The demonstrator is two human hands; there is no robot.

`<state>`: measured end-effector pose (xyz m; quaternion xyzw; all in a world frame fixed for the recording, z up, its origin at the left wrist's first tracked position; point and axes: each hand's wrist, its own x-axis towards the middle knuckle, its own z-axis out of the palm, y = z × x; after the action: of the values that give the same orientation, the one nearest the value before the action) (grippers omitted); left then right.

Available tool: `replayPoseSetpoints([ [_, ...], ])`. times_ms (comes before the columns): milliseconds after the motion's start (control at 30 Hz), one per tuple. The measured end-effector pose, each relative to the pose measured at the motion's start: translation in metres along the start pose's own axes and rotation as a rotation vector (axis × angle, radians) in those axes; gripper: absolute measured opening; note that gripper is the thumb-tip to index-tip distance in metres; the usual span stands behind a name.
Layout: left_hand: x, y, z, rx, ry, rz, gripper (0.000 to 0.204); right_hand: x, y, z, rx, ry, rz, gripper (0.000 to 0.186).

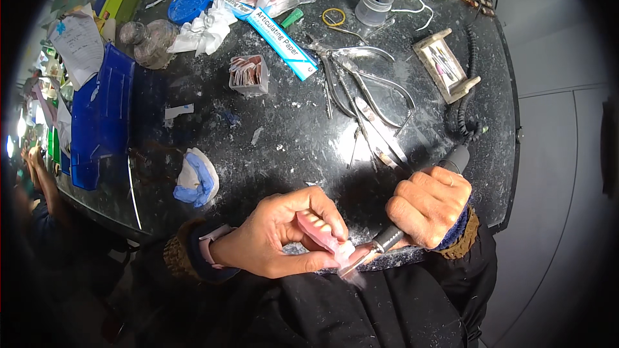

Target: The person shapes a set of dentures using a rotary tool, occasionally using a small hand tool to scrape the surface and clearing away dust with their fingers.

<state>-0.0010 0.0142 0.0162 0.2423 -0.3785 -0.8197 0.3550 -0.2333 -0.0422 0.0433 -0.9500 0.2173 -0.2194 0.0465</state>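
While the left hand [284, 235] holds one pink denture [314, 227] with cream teeth at the worktop's near edge, its grip closed, fingers and thumb pinching the piece, the right hand [429, 209] has its grip wrapped around one dark handpiece [389, 238]; the thin tip meets a pale blur at the denture's lower end, and whether they touch cannot be told. Just beyond the left hand sits one white-and-blue dental cast [196, 177]. Dust-speckled black worktop [284, 135] stretches from there toward metal pliers [340, 58], at least two, and several thinner tools [382, 132]. The worktop's right edge curves past one coiled cord [454, 113]. At left stands one long blue bin [100, 122], contents unclear. Farther back, one pale stand [463, 89] holds several slender bits [445, 63], and one small square box [248, 90] is packed with reddish slips [247, 69]. Farthest are two blue-and-white packets [280, 42] and one cloudy round jar [374, 13], contents indistinct.
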Motion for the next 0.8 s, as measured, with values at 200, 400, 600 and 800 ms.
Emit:
replayPoseSetpoints([
  [200,-0.0005,-0.0005,0.0015,0.019,0.007,0.003,0.032,-0.0017,0.0030,0.0029,-0.052,0.005,-0.055,0.046],
  [400,-0.0004,-0.0005,0.0011,0.024,-0.003,0.003,0.032,0.0008,0.0000,0.0036,0.022,0.015,0.005,0.029],
  [600,-0.0008,-0.0005,0.0016,-0.002,-0.013,0.015,0.032,0.0018,0.0036,-0.0004,-0.023,-0.009,0.009,0.048],
  [800,-0.0007,-0.0004,0.0009,0.006,-0.031,0.026,0.033,0.0000,0.0034,-0.0016,-0.052,-0.009,-0.028,0.047],
])
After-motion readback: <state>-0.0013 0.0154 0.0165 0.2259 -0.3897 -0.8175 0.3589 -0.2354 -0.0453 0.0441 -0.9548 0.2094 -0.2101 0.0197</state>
